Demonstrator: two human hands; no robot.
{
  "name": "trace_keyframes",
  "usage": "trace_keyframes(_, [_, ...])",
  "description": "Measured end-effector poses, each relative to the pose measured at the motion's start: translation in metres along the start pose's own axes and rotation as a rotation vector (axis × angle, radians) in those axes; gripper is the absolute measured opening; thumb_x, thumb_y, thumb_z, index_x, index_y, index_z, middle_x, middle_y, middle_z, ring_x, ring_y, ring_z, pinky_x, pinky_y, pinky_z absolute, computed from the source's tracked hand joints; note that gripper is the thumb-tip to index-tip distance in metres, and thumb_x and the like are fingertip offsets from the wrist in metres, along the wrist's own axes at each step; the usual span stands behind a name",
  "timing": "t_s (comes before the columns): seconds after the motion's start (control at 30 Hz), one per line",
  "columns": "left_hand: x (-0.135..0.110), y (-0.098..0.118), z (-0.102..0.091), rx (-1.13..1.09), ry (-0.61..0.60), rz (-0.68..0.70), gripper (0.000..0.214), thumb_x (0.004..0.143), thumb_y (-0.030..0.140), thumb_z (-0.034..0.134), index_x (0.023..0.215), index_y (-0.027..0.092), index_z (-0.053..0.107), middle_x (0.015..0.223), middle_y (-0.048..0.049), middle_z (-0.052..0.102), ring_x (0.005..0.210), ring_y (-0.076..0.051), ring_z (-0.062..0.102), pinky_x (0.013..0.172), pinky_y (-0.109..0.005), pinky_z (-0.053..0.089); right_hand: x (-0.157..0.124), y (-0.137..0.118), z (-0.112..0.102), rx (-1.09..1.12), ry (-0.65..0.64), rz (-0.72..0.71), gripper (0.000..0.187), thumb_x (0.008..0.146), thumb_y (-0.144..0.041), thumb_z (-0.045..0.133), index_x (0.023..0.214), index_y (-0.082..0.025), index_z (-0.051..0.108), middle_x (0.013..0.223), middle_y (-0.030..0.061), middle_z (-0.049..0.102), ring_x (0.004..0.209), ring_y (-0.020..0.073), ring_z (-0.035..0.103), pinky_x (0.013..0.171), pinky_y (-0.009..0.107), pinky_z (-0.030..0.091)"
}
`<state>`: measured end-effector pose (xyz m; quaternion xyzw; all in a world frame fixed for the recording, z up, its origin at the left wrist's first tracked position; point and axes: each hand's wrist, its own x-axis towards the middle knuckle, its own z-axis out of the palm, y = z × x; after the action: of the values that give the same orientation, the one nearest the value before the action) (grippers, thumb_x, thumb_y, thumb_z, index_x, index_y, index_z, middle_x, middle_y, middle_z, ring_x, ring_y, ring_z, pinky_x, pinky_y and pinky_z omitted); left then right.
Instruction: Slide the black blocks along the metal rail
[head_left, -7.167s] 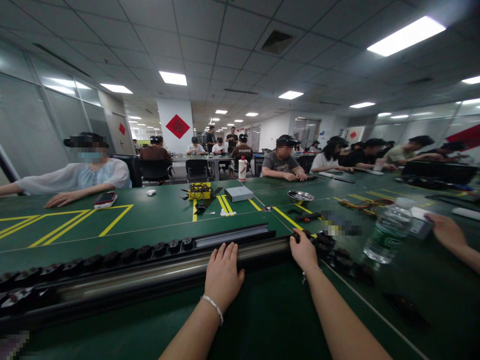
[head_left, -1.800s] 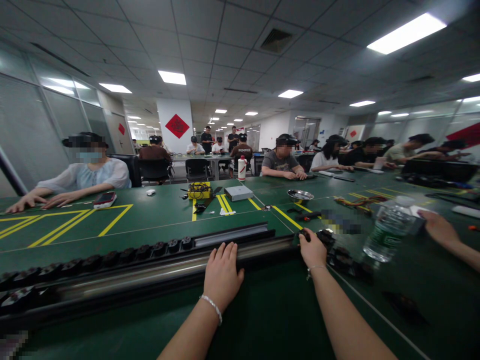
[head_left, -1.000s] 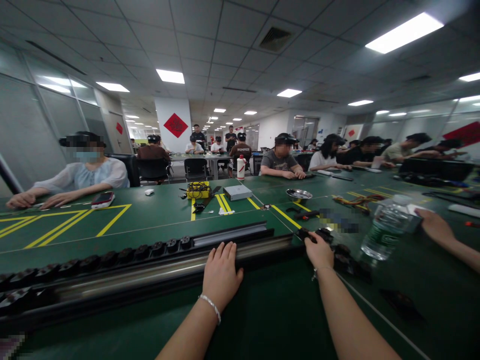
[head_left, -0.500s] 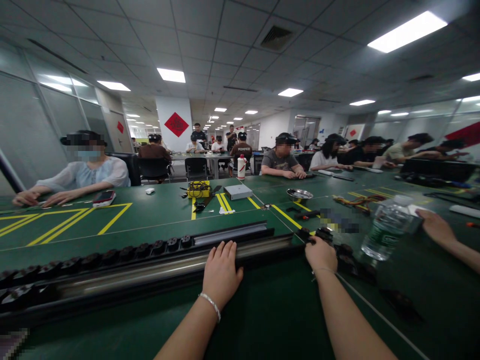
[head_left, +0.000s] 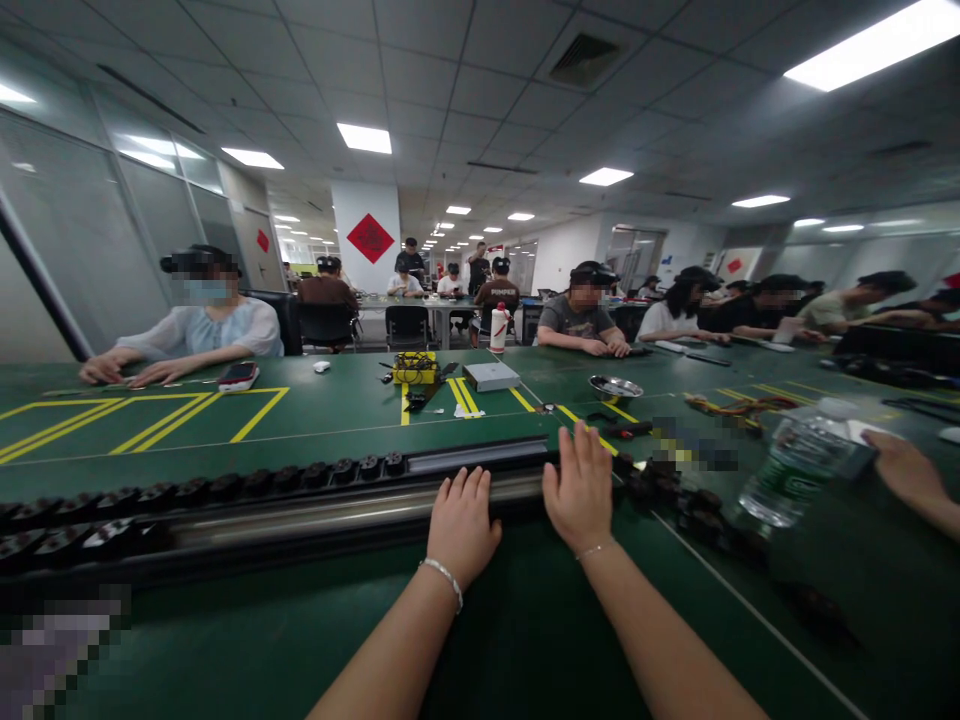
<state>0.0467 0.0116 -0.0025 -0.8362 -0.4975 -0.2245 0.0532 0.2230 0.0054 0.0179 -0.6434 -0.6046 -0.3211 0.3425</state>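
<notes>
A long dark metal rail [head_left: 300,520] lies across the green table [head_left: 525,640] in front of me. A row of black roller parts [head_left: 225,487] runs along its far side. My left hand [head_left: 463,522] rests flat on the rail, fingers stretched forward. Just to its right, my right hand [head_left: 578,488] lies open on the rail's right end, fingers together and extended. More black parts [head_left: 690,505] trail off to the right of that end.
A clear water bottle [head_left: 795,465] stands at the right, beside another person's hand [head_left: 904,470]. Farther back lie a yellow box [head_left: 416,368], a grey box [head_left: 491,376], a metal bowl [head_left: 615,387] and a phone [head_left: 238,375]. Several seated people line the table's far side.
My right hand has left the black parts at the rail's right end and moved left, now lying flat on the rail beside my left hand. The view has shifted slightly.
</notes>
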Motion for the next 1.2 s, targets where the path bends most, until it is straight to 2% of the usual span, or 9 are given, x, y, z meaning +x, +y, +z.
trace_keyframes(0.1, [-0.001,-0.002,-0.002,-0.004,0.007,0.039,0.059,0.075,0.035,0.05,0.131,0.018,0.038,0.139,-0.007,0.04,0.129,-0.024,0.031,0.107,-0.042,0.023,-0.006,-0.035,0.007,0.128,-0.172,-0.146,0.048,0.087,-0.024,0.031,0.133,-0.01,0.039,0.144,0.0113,0.028,0.135,0.0223,0.016,0.106,0.04,0.022])
trace_keyframes(0.17, [-0.001,-0.008,-0.006,-0.011,-0.006,0.086,0.057,0.076,0.037,0.048,0.129,0.018,0.04,0.138,-0.0068,0.042,0.128,-0.023,0.033,0.106,-0.04,0.025,-0.009,-0.045,0.014,0.202,-0.331,-0.185,0.044,0.088,-0.025,0.028,0.125,-0.012,0.05,0.137,0.0108,0.041,0.129,0.02,0.032,0.104,0.038,0.026])
trace_keyframes(0.3, [-0.005,-0.041,-0.024,0.016,-0.041,0.012,0.062,0.081,0.055,0.035,0.128,0.016,0.041,0.129,-0.0094,0.052,0.12,-0.024,0.042,0.103,-0.042,0.029,-0.008,-0.05,0.021,0.199,-0.552,-0.123,0.043,0.088,-0.026,0.027,0.121,-0.017,0.054,0.128,0.0053,0.052,0.12,0.0177,0.043,0.103,0.038,0.027])
trace_keyframes(0.47, [-0.027,-0.092,-0.048,0.067,-0.083,-0.023,0.064,0.084,0.06,0.02,0.13,0.019,0.039,0.132,-0.0067,0.049,0.122,-0.021,0.04,0.103,-0.041,0.028,-0.003,-0.086,0.019,0.081,-0.599,0.071,0.045,0.084,-0.031,0.034,0.12,-0.012,0.054,0.13,0.0098,0.049,0.123,0.0259,0.038,0.101,0.044,0.026])
trace_keyframes(0.7, [-0.061,-0.131,-0.065,0.169,0.034,-0.178,0.053,0.088,0.048,0.019,0.128,0.023,0.043,0.13,-0.0035,0.052,0.124,-0.018,0.04,0.105,-0.038,0.027,-0.014,-0.151,0.016,0.22,-0.52,-0.045,0.042,0.086,-0.025,0.031,0.119,-0.017,0.055,0.127,0.007,0.053,0.121,0.022,0.042,0.102,0.042,0.023])
trace_keyframes(0.83, [-0.075,-0.152,-0.075,0.216,0.029,-0.302,0.05,0.088,0.046,0.022,0.127,0.027,0.045,0.133,-0.0026,0.048,0.13,-0.02,0.03,0.108,-0.044,0.019,-0.018,-0.151,0.019,0.236,-0.433,-0.074,0.041,0.084,-0.023,0.033,0.116,-0.018,0.058,0.123,0.0058,0.056,0.117,0.0219,0.046,0.1,0.041,0.025])
trace_keyframes(1.0, [-0.092,-0.187,-0.093,0.332,0.083,-0.506,0.057,0.082,0.056,0.028,0.13,0.028,0.041,0.148,-0.0017,0.023,0.137,-0.029,0.006,0.105,-0.06,0.003,-0.019,-0.148,0.021,0.222,-0.391,-0.076,0.041,0.084,-0.022,0.033,0.114,-0.017,0.059,0.12,0.0056,0.058,0.116,0.0212,0.047,0.098,0.04,0.027])
trace_keyframes(1.13, [-0.107,-0.217,-0.107,0.415,0.287,-0.822,0.066,0.078,0.052,0.039,0.134,0.019,0.035,0.149,-0.01,0.019,0.136,-0.032,0.003,0.104,-0.061,0.01,-0.02,-0.149,0.021,0.212,-0.394,-0.081,0.041,0.083,-0.022,0.033,0.115,-0.017,0.059,0.12,0.0058,0.058,0.116,0.0213,0.047,0.097,0.039,0.029])
trace_keyframes(1.2, [-0.114,-0.229,-0.11,0.425,0.363,-0.863,0.068,0.077,0.052,0.04,0.134,0.016,0.034,0.148,-0.0123,0.019,0.136,-0.032,0.006,0.105,-0.057,0.014,-0.02,-0.148,0.022,0.212,-0.393,-0.08,0.041,0.084,-0.022,0.033,0.115,-0.017,0.059,0.121,0.0056,0.058,0.116,0.0213,0.047,0.096,0.038,0.029])
